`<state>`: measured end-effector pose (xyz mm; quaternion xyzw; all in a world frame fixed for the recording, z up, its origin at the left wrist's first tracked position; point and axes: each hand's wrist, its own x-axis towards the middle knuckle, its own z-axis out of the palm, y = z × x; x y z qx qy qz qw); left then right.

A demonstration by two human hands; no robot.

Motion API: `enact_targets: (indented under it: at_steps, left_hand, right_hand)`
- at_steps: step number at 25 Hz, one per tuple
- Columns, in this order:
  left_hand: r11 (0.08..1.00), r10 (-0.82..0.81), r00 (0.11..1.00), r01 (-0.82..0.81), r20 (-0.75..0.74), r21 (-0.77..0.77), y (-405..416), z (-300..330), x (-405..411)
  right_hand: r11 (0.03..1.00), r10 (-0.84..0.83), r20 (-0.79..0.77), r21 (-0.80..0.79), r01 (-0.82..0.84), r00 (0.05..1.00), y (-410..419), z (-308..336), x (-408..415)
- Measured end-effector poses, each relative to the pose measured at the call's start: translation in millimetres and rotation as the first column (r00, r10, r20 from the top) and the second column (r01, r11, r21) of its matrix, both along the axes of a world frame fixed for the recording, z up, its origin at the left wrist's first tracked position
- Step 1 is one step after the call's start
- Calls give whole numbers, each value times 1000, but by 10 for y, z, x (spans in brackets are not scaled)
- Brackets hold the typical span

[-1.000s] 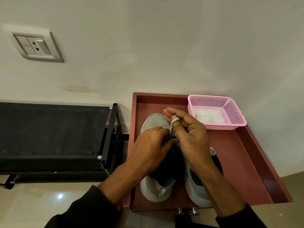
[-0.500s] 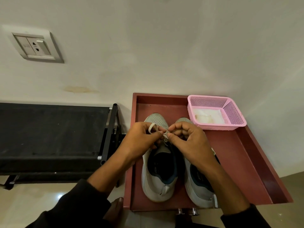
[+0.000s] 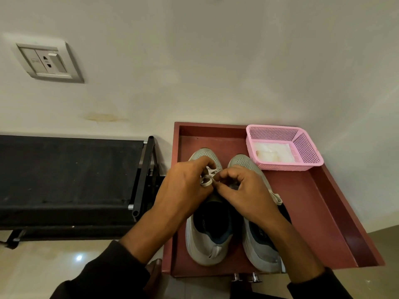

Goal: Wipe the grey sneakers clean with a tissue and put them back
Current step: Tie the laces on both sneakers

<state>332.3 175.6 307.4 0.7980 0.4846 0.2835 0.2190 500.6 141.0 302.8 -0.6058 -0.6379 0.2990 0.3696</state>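
Both hands meet over the lace area of the left grey sneaker (image 3: 207,231). Left hand (image 3: 183,190): fingers curled, pinching a loop of pale lace (image 3: 206,181) between thumb and forefinger. Right hand (image 3: 246,190): fingers curled in toward the same knot, thumb and forefinger tips at the lace; looks like a pinch, but the contact itself is partly hidden by the knuckles. Fingertips of the two hands nearly touch.

Left grey sneaker sits in the red tray (image 3: 313,212), toe at 12 o'clock toward the wall, heel at 6. Right grey sneaker (image 3: 259,244) lies just beside it at 3 o'clock, parallel, same heading. Its own lace end (image 3: 277,198) pokes out past the right wrist. Right forearm crosses over the right sneaker's opening and hides most of its tongue; left forearm covers the tray's left rim.

Pink mesh basket (image 3: 306,147) at 1–2 o'clock from the hands, in the tray's far right corner, close beside the right sneaker's toe; contact can't be judged. White tissue (image 3: 272,152) lies in its bottom.

Black rack (image 3: 64,175) at 9 o'clock, its end posts close to the tray's left wall. Wall socket (image 3: 48,61) at 10–11 o'clock, high on the white wall. Two metal knobs (image 3: 246,277) at 6 o'clock below the tray's near edge. Dark sleeves on both forearms. Glossy tile floor at 7 o'clock.
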Motion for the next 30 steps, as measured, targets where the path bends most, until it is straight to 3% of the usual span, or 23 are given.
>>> enact_targets:
  at_steps: [5,10,16,18,21,22,25,26,28,30]
  left_hand:
    - [991,110,994,-111,19,76,-55,-63,57]
    - [997,46,996,-51,81,64,-52,-57,73]
    - [998,36,993,-40,115,39,-70,-50,82]
    - [999,43,990,-46,132,23,-53,-52,66]
    - [999,39,990,-40,133,8,-30,-67,48]
    - [999,37,990,-38,134,3,-27,-71,48]
    - [998,64,986,-61,151,-19,-33,-83,42]
    - [997,79,985,-75,155,-34,-31,-83,36]
    - [995,91,984,-83,156,-56,-16,-89,29]
    - [993,97,979,-83,179,-87,1,-81,27]
  right_hand:
    - [1000,6,-5,26,-6,1000,19,-23,5]
    - [992,3,-112,-128,-18,994,43,-17,5]
    - [989,34,-163,-137,-56,986,57,-20,33]
    - [996,7,-94,-85,-15,996,46,-27,10]
    - [975,-161,122,171,139,979,34,-25,-33]
    - [970,-171,108,194,148,979,30,-32,-43]
    - [998,-50,-252,-47,40,967,23,-2,-81]
    - [997,-53,-298,-74,33,953,31,8,-71]
    - [994,-103,-186,18,108,977,31,27,-33]
    - [960,-155,89,250,128,984,27,40,-1]
